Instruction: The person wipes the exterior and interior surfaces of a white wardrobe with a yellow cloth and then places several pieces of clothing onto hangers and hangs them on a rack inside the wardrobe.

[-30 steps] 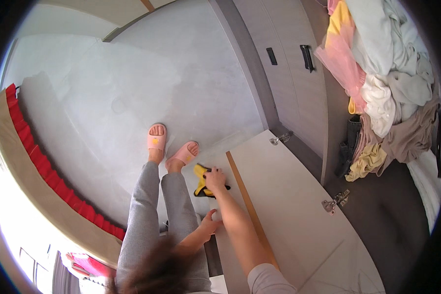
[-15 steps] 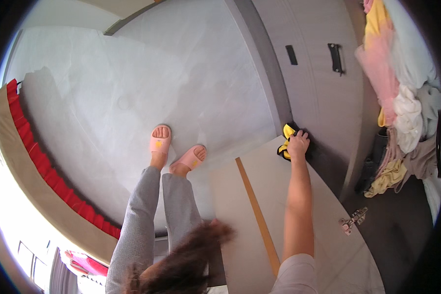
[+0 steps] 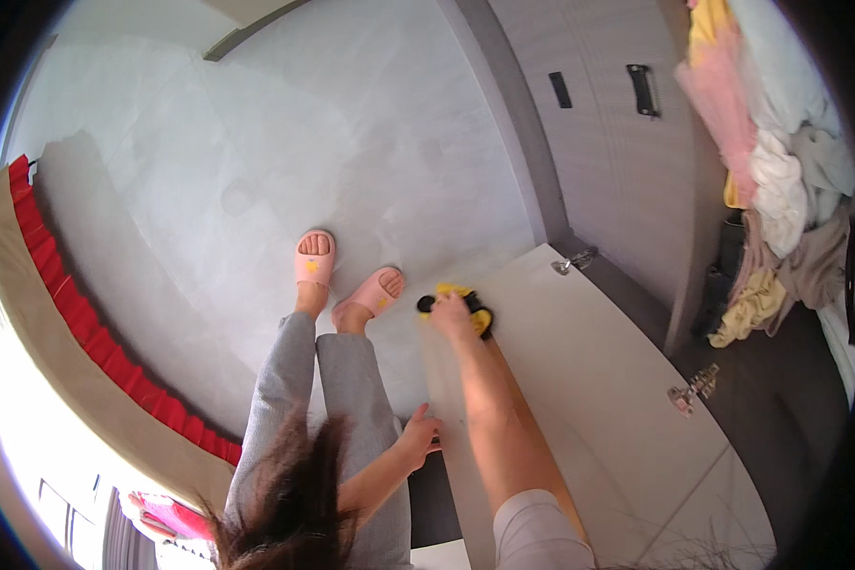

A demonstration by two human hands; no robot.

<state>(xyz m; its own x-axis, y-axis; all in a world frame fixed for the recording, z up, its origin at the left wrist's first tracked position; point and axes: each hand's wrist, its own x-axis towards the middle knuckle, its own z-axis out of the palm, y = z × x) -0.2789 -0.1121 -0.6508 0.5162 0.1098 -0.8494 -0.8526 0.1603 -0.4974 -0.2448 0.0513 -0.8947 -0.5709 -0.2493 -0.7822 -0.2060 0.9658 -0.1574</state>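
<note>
My right hand (image 3: 452,315) is closed on a bunched yellow-and-black cloth (image 3: 482,321), pressed against the white cabinet door (image 3: 589,380). It sits near the door's free edge, at the top of a gold-brown strip (image 3: 527,418) running down the panel. Lower on that edge, my left hand (image 3: 415,440) grips the door, some of its fingers hidden behind or beside a small dark piece. Loose dark hair (image 3: 294,494) covers part of my left forearm. Two metal hinges, an upper hinge (image 3: 575,261) and a lower hinge (image 3: 693,389), show on the door's far side.
To the right, clothes (image 3: 779,190) hang in an open wardrobe beside grey drawers (image 3: 608,142) with black pulls. My feet in pink slippers (image 3: 313,258) stand on the grey floor (image 3: 256,142). A bed edge with red frill (image 3: 95,332) curves along the left.
My right hand has carried the cloth leftward from the door's hinged corner to near its free edge, uncovering the upper hinge. My left hand has come into view at that edge.
</note>
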